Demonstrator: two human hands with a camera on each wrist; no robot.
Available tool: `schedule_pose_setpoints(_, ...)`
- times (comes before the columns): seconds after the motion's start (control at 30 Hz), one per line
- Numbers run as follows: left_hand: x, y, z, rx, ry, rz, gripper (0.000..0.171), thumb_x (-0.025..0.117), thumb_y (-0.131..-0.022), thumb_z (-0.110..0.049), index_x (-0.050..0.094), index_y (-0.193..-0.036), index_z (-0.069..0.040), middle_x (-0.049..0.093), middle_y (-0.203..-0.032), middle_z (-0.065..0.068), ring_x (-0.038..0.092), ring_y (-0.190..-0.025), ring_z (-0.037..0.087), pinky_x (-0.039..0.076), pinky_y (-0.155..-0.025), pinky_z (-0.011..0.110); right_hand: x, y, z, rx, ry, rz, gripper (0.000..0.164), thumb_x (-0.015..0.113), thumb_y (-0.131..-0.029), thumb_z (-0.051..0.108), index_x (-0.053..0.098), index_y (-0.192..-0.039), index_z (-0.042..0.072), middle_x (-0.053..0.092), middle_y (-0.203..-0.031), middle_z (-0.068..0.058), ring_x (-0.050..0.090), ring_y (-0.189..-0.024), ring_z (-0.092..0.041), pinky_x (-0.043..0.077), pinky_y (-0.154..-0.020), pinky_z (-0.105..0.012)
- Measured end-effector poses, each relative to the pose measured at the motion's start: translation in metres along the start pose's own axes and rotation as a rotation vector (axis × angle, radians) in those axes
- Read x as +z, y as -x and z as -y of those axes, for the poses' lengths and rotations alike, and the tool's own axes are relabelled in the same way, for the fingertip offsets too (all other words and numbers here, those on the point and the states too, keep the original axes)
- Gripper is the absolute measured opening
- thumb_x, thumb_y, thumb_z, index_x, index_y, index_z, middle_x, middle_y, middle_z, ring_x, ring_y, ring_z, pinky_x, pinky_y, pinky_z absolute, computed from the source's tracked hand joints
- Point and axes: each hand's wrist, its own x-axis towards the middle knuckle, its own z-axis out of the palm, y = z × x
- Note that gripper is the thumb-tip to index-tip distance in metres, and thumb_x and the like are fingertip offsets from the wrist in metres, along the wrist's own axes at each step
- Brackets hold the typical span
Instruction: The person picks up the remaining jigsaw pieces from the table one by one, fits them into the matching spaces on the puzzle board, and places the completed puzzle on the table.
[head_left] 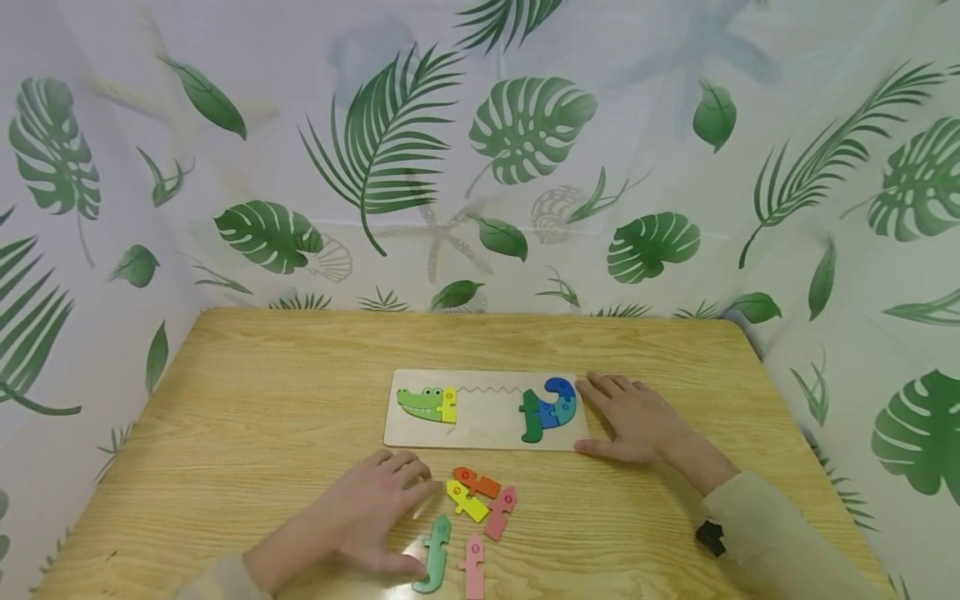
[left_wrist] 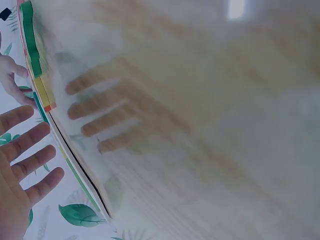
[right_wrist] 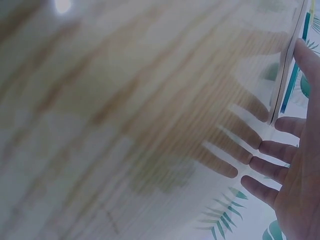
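Observation:
A wooden crocodile puzzle board [head_left: 487,437] lies on the table. The green crocodile head [head_left: 420,403] and a yellow piece [head_left: 449,406] sit at its left; dark green [head_left: 532,421] and blue [head_left: 558,387] tail pieces sit at its right. My right hand [head_left: 633,421] rests at the board's right edge, its thumb and fingertips against it. Below the board, my left hand [head_left: 375,512] is spread, its thumb at the lower end of a teal piece [head_left: 435,557]; whether they touch I cannot tell. Nearby lie loose orange [head_left: 477,482], yellow [head_left: 467,502] and pink [head_left: 500,513] pieces.
Another pink piece [head_left: 474,568] lies near the front of the wooden table [head_left: 285,375]. A white cloth with green leaves [head_left: 532,129] hangs behind and along both sides. The table's glossy surface reflects the hands in both wrist views.

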Motion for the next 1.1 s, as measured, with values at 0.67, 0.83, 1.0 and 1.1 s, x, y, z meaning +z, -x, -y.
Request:
schedule_pose_setpoints(0.67, 0.009, 0.003, -0.012, 0.059, 0.02, -0.018, 0.088, 0.056, -0.081, -0.091, 0.06, -0.142, -0.027, 0.067, -0.133, -0.001, 0.061, -0.125, 0.018, 0.054, -0.104, 0.042, 0.0, 0.0, 0.0, 0.004, -0.003, 0.003, 0.105, 0.052, -0.089, 0.085, 0.038, -0.164, 0.012, 0.043, -0.166, -0.021, 0.046, -0.149, -0.046, 0.042, -0.115, -0.068)
schedule_pose_setpoints(0.83, 0.01, 0.004, -0.012, 0.067, 0.028, -0.006, 0.087, 0.055, -0.083, -0.089, 0.06, -0.143, -0.026, 0.066, -0.134, -0.001, 0.061, -0.126, 0.018, 0.054, -0.104, 0.042, 0.001, -0.002, 0.0, 0.009, 0.003, 0.012, 0.107, 0.05, -0.089, 0.087, 0.037, -0.164, 0.012, 0.042, -0.167, -0.02, 0.045, -0.15, -0.045, 0.041, -0.116, -0.068)
schedule_pose_setpoints(1.0, 0.011, 0.004, -0.013, 0.081, 0.015, -0.022, 0.086, 0.056, -0.083, -0.088, 0.061, -0.142, -0.025, 0.066, -0.133, -0.001, 0.062, -0.125, 0.018, 0.054, -0.102, 0.041, 0.002, -0.003, 0.0, 0.006, 0.008, 0.008, 0.106, 0.05, -0.089, 0.087, 0.037, -0.164, 0.012, 0.042, -0.166, -0.02, 0.046, -0.149, -0.045, 0.042, -0.115, -0.068)
schedule_pose_setpoints(1.1, 0.011, 0.003, -0.014, 0.088, 0.008, -0.03, 0.086, 0.055, -0.084, -0.088, 0.061, -0.142, -0.025, 0.066, -0.133, -0.001, 0.061, -0.126, 0.019, 0.054, -0.102, 0.041, 0.002, -0.002, 0.0, 0.009, 0.011, 0.009, 0.107, 0.05, -0.089, 0.087, 0.038, -0.164, 0.012, 0.043, -0.166, -0.02, 0.046, -0.149, -0.045, 0.042, -0.115, -0.068)
